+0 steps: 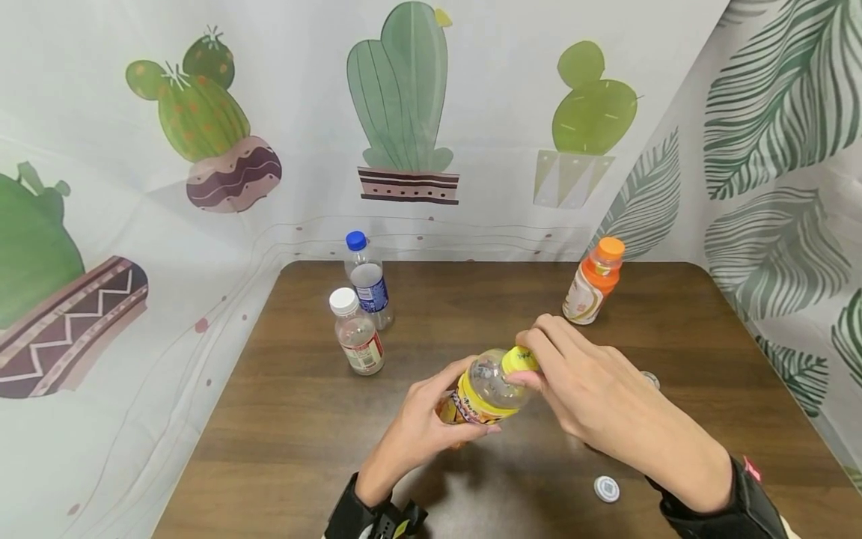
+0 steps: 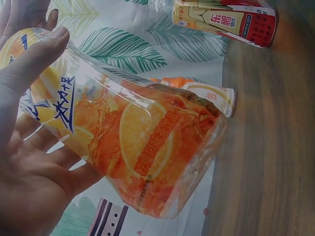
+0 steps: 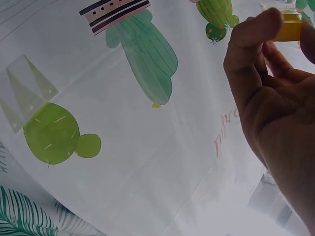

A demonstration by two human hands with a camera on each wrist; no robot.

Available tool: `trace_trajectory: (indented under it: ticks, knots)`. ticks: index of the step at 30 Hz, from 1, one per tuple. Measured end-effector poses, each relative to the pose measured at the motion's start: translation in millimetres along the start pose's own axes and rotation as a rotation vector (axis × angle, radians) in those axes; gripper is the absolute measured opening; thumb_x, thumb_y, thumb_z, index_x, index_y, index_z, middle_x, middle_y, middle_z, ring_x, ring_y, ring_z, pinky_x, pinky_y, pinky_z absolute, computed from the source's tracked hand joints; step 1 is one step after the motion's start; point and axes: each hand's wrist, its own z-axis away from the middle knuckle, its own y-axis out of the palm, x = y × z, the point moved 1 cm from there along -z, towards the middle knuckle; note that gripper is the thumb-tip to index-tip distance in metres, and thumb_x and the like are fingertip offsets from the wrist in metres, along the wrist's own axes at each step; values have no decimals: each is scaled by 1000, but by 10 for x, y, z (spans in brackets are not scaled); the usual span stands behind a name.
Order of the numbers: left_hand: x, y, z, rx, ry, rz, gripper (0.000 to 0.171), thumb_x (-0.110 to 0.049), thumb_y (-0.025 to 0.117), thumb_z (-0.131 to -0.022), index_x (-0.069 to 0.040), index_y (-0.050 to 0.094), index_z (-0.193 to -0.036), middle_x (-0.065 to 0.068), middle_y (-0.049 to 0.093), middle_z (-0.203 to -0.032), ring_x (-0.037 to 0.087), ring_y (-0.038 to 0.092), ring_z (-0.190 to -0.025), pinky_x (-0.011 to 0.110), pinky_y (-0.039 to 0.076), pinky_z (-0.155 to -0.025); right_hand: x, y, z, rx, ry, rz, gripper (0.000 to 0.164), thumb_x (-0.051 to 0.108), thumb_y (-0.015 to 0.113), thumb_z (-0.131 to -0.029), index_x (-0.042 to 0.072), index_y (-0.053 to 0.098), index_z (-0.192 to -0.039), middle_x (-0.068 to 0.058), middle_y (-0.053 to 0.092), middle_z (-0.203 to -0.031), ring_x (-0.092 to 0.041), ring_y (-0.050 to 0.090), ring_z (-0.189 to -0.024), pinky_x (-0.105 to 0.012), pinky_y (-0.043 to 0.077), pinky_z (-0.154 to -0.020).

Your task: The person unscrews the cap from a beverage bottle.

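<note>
The lower half of the orange-printed plastic bottle (image 1: 488, 393) is largely hidden by the left hand (image 1: 427, 419) in the head view, and its yellow cap (image 1: 517, 359) is cut into by the right hand's fingers. A red-and-yellow labelled container (image 2: 226, 20) is cropped by the left wrist view's top edge, its characters hard to make out. The bottle's label carries blue brushed characters, 冰力十足, while red lettering across the orange slice blurs; the cap's small writing is illegible. The bottle is tilted above the desk (image 1: 269, 442), neck toward the right hand (image 1: 579, 374). The left hand curls round its body; the right hand, forearm slanting in from the lower right, pinches the cap between thumb and fingers. A white disc (image 1: 607, 489) bears a mark too small to read. Farther back stand a white-capped bottle (image 1: 360, 343), a blue-capped bottle (image 1: 369, 281) and an orange-capped bottle (image 1: 592, 284).
</note>
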Motion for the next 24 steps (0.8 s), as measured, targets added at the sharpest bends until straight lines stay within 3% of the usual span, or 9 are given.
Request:
trace_trajectory:
  ticks: [5,8,13,17,24]
  knots:
    - [4,11,1,3,-10,11,72,-35,85,-78,-43,48,-139,-16,64,-122,9,63,-98,28,55,-82,-43,-48,12,38,55,-13,47,53,41,-101,10,59,-108,3,55,-95,-8,52,-78,-23,44,-47]
    - [3,18,0,-5,2,22,74,-34,86,-77,-43,48,-140,-15,65,-122,10,63,-97,28,56,-81,-68,-127,17,3,124,-11,48,60,50,-95,14,61,-105,7,58,-93,-5,55,-75,-24,44,-49]
    - [-7,13,-7,-33,33,1,76,-33,87,-76,-40,48,-142,-13,65,-122,10,63,-97,29,54,-83,-28,-185,12,-108,170,29,47,63,52,-93,17,55,-84,14,46,-68,2,39,-56,-19,33,-45]
    - [-12,11,-6,-32,41,-15,76,-33,86,-77,-40,47,-142,-13,65,-123,9,63,-99,29,54,-85,30,-99,-6,-73,207,78,52,67,47,-93,19,46,-75,15,34,-59,1,29,-50,-18,24,-42]
    - [-23,11,5,-21,44,-30,74,-33,85,-78,-39,48,-142,-13,64,-124,9,63,-103,29,55,-86,66,24,-24,-88,219,81,45,49,51,-99,18,38,-70,11,30,-61,-5,24,-50,-19,19,-43]
